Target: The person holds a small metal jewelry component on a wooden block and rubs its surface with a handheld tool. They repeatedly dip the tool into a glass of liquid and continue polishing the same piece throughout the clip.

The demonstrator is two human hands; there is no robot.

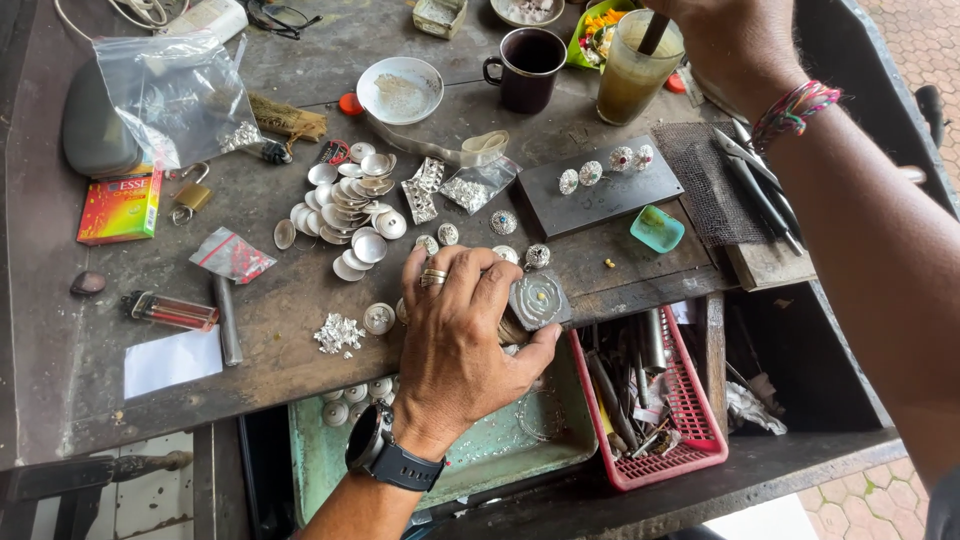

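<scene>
My left hand (462, 335), with a ring and a black wristwatch, rests at the front edge of the worn workbench (290, 310). Its fingers and thumb grip a flat silver ornament (538, 300) with a raised round centre. My right hand (722, 38), with a coloured thread bracelet at the wrist, reaches to the back of the bench. It holds a dark stick (655, 30) that stands in a glass of murky liquid (632, 75). A pile of silver discs (348, 205) lies just beyond my left hand.
A dark slab (600, 200) carries several round silver pieces. Nearby are a dark mug (528, 68), a white bowl (400, 90), plastic bags (180, 95), a padlock (190, 195) and a teal dish (657, 228). Below the bench edge sit a green tray (490, 450) and a red tool basket (680, 410).
</scene>
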